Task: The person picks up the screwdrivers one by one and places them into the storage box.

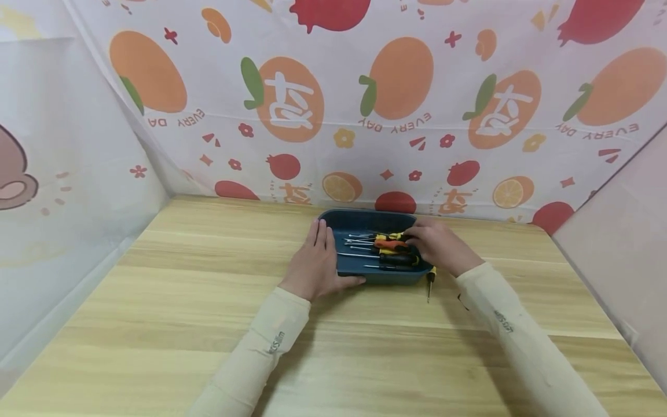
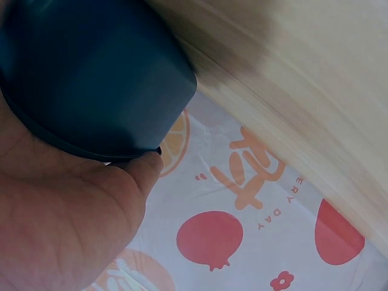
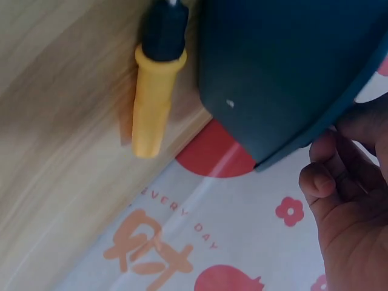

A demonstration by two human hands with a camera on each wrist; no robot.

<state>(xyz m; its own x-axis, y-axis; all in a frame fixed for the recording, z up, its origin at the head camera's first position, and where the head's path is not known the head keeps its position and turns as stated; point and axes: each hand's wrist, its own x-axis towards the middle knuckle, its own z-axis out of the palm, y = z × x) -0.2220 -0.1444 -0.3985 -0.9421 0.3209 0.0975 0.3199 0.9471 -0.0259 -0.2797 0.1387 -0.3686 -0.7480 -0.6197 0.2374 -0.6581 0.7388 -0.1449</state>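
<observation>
A dark blue tray stands near the back of the table, with several screwdrivers lying in it. Along the tray's left end lie the straight fingers of my left hand, while the thumb rests along its front wall. My right hand is over the back right corner, its curled fingers pinching the handle end of a yellow-and-black screwdriver. Just in front of that one lies an orange-handled screwdriver. Nearer the front is a larger black-handled screwdriver. Another yellow-and-black screwdriver lies on the table beside the tray's right end.
The wooden table runs around the tray on the left, right and front. Close behind it hangs a fruit-printed cloth. A pale wall borders the table on the right, and another printed cloth on the left.
</observation>
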